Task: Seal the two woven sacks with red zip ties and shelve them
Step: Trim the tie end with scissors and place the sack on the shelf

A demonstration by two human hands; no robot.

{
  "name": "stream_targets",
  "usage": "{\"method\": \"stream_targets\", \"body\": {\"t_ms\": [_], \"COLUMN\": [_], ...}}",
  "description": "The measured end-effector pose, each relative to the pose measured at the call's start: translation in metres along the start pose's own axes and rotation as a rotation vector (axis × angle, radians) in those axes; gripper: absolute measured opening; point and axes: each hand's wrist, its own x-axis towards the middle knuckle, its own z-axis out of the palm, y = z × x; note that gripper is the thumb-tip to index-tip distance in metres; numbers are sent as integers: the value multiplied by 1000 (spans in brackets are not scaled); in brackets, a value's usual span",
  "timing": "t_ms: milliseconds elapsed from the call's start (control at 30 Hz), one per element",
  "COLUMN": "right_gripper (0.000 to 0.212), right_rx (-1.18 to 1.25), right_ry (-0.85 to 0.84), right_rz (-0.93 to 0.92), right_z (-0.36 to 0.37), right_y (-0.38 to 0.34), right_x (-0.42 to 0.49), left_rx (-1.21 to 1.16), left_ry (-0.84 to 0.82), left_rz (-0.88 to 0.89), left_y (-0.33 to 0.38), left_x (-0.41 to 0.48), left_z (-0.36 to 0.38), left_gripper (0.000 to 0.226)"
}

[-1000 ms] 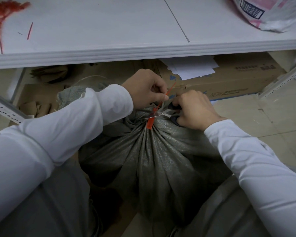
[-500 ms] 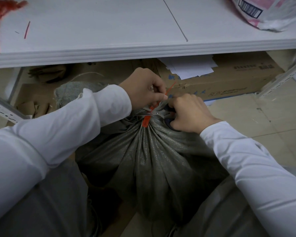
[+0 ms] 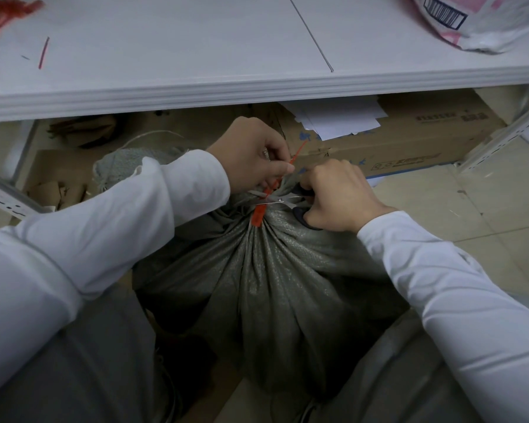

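A grey woven sack (image 3: 272, 288) stands on the floor between my knees, its neck gathered and bound by a red zip tie (image 3: 258, 216). My left hand (image 3: 252, 154) pinches the tie's long tail, which points up and to the right. My right hand (image 3: 338, 196) grips dark-handled scissors (image 3: 280, 199); their blades lie across the tail just above the tie's lock. A second grey sack (image 3: 119, 164) shows partly behind my left sleeve.
A white shelf board (image 3: 196, 50) spans the top, with a bunch of red zip ties (image 3: 0, 16) at its left and a white plastic bag (image 3: 483, 19) at its right. Under it lie a cardboard box (image 3: 409, 138) and papers (image 3: 336, 117). Tiled floor to the right.
Both hands stay at the sack's neck. The scissors blades have shifted slightly along the tie's tail, and the view has drifted a little.
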Motion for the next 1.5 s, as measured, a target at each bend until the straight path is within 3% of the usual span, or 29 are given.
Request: {"method": "stream_targets", "body": {"t_ms": [233, 900, 1500], "right_gripper": [47, 38, 48], "right_rx": [11, -25, 4], "right_ry": [-17, -38, 12], "right_rz": [3, -57, -11], "right_z": [-6, 6, -10], "right_y": [0, -4, 1], "right_x": [-1, -2, 0], "left_rx": [11, -50, -10], "left_ry": [68, 36, 157], "left_rz": [-26, -37, -62], "left_y": [-4, 1, -8], "left_x": [3, -2, 6], "left_z": [-1, 7, 2], "left_gripper": [14, 15, 15]}}
